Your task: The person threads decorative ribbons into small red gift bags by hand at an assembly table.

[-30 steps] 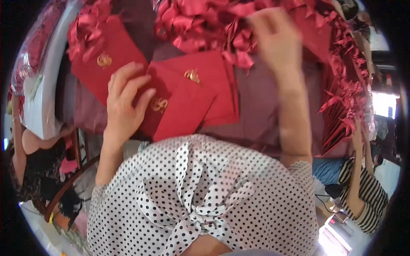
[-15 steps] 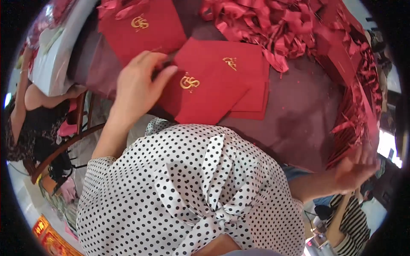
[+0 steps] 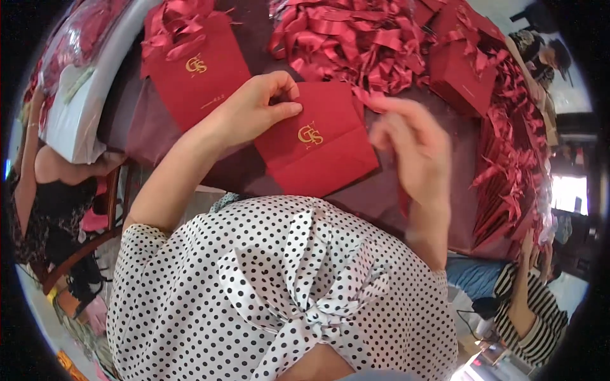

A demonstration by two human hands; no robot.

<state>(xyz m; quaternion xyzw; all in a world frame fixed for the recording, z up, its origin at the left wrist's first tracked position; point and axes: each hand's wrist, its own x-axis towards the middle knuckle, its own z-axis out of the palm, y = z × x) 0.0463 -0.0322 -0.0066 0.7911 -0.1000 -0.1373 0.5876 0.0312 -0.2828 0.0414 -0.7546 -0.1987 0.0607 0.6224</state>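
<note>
A flat red paper gift bag (image 3: 324, 162) with a gold emblem lies in front of me, its lower part creased by a fold line. At its upper left edge my left hand (image 3: 254, 114) is closed, thumb and curled fingers pinching the bag. Beyond the bag's right side is my right hand (image 3: 419, 152), slightly blurred, with its index finger stretched toward the ribbon pile and its thumb apart. I see nothing held in it. Tangled red satin ribbons (image 3: 349, 38) lie heaped just past the bag.
Another red gift bag (image 3: 200, 76) with ribbon on top lies at the far left. Ribboned bags (image 3: 502, 190) stand packed along the right side of the dark red tablecloth (image 3: 457, 152). A white box (image 3: 79, 127) is at the left edge. Other people sit at both sides.
My right hand has come in from the far right to beside the bag. My left hand has moved right onto the bag's edge. The bags under the front one are now mostly out of sight.
</note>
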